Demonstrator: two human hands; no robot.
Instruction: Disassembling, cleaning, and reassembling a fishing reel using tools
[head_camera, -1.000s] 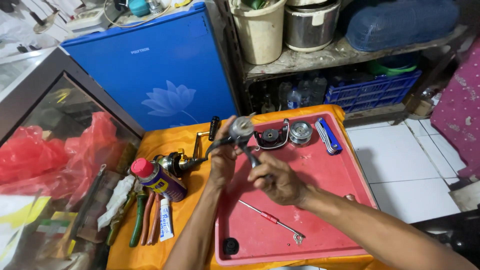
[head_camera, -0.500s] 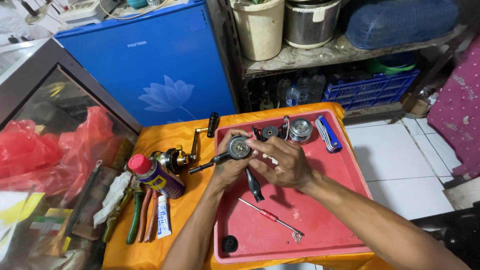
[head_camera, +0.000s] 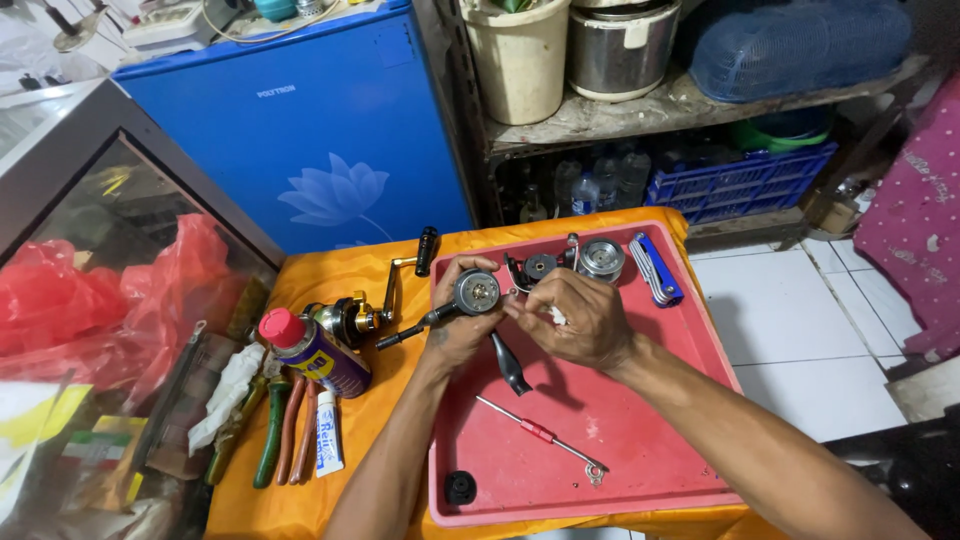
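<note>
My left hand (head_camera: 458, 335) grips a grey fishing reel body (head_camera: 476, 292) over the red tray (head_camera: 690, 420), its open round side facing up and its dark foot sticking out to the left. My right hand (head_camera: 580, 318) touches the reel's right edge with pinched fingertips and holds a small white bit; a black tool handle (head_camera: 510, 366) hangs below the hands. A thin red-handled screwdriver (head_camera: 537, 433) lies on the tray below them. Round reel parts (head_camera: 600, 258) and a blue folding tool set (head_camera: 658, 268) rest at the tray's far edge.
On the orange cloth (head_camera: 340, 275) to the left lie a second reel with crank (head_camera: 350, 318), a blue spray can with red cap (head_camera: 315, 352), pliers (head_camera: 272, 435), a white tube (head_camera: 328, 432). A small black cap (head_camera: 459, 487) sits in the tray's near corner. Blue fridge (head_camera: 320, 140) and shelves stand behind.
The reel body has come down from a raised position to just over the tray. Both hands have closed in around it, the right fingertips now at its edge.
</note>
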